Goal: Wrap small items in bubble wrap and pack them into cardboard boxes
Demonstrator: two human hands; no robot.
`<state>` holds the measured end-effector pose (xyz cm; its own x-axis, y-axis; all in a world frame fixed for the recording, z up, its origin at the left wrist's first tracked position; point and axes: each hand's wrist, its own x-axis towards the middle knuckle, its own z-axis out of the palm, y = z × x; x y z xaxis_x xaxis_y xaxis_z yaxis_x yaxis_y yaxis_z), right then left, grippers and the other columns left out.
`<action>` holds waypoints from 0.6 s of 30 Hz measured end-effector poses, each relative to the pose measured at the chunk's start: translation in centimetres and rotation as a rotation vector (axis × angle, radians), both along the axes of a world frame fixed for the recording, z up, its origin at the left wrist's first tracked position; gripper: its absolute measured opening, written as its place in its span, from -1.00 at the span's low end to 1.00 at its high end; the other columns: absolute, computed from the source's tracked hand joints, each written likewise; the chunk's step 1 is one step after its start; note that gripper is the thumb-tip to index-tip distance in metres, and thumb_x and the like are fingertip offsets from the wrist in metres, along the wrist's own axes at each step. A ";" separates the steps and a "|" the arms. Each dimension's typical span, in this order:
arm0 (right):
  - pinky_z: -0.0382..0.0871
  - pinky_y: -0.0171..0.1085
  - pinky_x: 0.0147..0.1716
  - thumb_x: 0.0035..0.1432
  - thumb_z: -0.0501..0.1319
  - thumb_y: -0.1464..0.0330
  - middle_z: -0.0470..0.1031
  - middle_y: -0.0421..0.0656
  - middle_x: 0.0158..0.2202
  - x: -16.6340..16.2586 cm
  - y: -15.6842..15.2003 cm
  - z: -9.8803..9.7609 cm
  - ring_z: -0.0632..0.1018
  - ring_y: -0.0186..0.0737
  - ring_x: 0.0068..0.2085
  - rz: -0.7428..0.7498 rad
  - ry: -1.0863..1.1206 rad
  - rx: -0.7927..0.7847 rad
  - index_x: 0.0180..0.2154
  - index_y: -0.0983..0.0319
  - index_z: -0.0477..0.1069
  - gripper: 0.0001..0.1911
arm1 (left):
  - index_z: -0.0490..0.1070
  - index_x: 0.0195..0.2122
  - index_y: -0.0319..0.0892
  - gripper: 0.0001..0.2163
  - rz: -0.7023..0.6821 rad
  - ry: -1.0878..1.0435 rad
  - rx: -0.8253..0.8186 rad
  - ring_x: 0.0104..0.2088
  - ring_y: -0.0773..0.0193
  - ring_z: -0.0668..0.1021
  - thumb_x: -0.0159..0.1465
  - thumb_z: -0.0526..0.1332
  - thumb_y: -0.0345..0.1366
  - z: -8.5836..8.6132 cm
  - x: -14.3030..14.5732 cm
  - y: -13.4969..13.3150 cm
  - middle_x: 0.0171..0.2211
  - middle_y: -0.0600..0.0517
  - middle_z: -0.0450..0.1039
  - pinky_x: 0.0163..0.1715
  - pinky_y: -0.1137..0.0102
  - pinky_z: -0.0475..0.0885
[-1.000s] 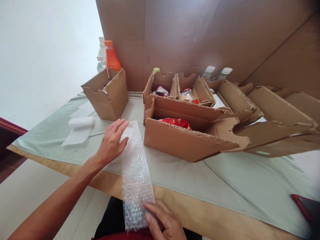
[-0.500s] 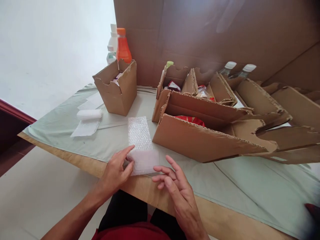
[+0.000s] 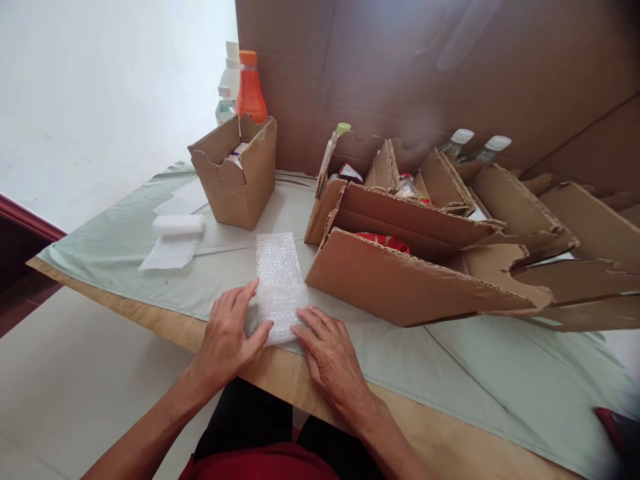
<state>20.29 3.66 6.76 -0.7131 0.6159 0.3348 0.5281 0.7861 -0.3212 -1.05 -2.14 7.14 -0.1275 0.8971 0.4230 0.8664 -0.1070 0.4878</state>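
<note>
A strip of clear bubble wrap (image 3: 278,259) lies flat near the table's front edge, its near end folded over into a thicker rectangle. My left hand (image 3: 227,330) rests at the left side of that folded part, thumb on its lower left corner and fingers apart. On the other side, my right hand (image 3: 327,350) lies palm down with its fingertips touching the right edge of the fold. Neither hand grips the wrap. Whether anything sits inside the fold, I cannot tell.
A rolled piece of bubble wrap (image 3: 175,240) lies to the left. Behind it stands a cardboard box (image 3: 240,193), with an orange bottle (image 3: 251,90) beyond. On the right, cardboard bins (image 3: 400,283) hold several packages. A tall cardboard panel (image 3: 350,67) closes the back.
My right hand has turned from palm-up to palm-down and come onto the wrap's right edge. The folded end looks narrower and more rumpled. My left hand has shifted slightly.
</note>
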 end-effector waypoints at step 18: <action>0.39 0.05 0.06 0.32 0.14 0.51 0.56 -0.01 0.09 0.8 -1.0 1.2 0.48 0.06 0.18 0.047 0.054 -0.033 0.04 0.20 0.46 -0.69 | 0.42 0.10 -0.18 -0.71 -0.014 -0.017 -0.057 -0.05 0.00 0.55 0.38 0.15 -0.35 -0.7 1.3 -2.0 -0.04 -0.17 0.49 -0.06 0.09 0.48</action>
